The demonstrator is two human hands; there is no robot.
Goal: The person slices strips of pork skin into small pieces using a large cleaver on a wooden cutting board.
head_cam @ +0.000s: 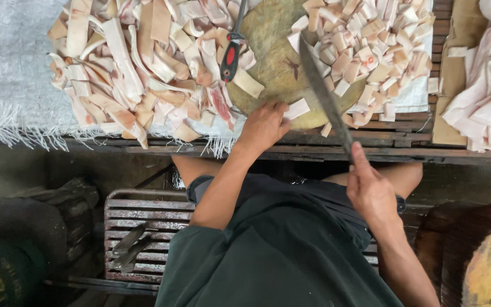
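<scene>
1. The long knife point(322, 94) lies slanted over the round wooden chopping block point(274, 51), its tip toward the heap of small cut pieces point(365, 45). The right hand point(370, 190) is wrapped around the handle at the near edge of the bench.
2. The left hand point(263, 126) rests on the near rim of the block, fingers curled loosely, touching a pale cut piece of meat point(298, 108), just beside the blade. A careless swing could catch those fingers.
3. The meat looks fatty; slick hands could let the handle slip.
4. A sharpening steel with a red and black handle point(231, 54) lies on the pile of long strips point(132, 68) to the left; a nudge may roll it onto the block.
5. Some strips hang near the bench edge point(313, 152) and could slide off.
</scene>
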